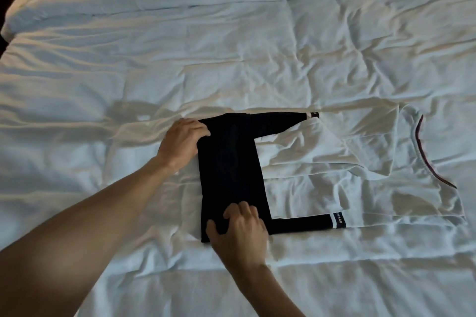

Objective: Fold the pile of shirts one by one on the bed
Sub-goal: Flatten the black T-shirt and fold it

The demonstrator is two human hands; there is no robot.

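Dim room, warm glow from top left

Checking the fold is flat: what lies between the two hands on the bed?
In the head view, only the folded body of the black shirt lies between the left hand and the right hand; both grip its edges.

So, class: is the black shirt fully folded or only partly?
Partly folded. The black shirt is a narrow band, but both sleeves stick out sideways over the white shirt. The left hand and right hand grip its ends.
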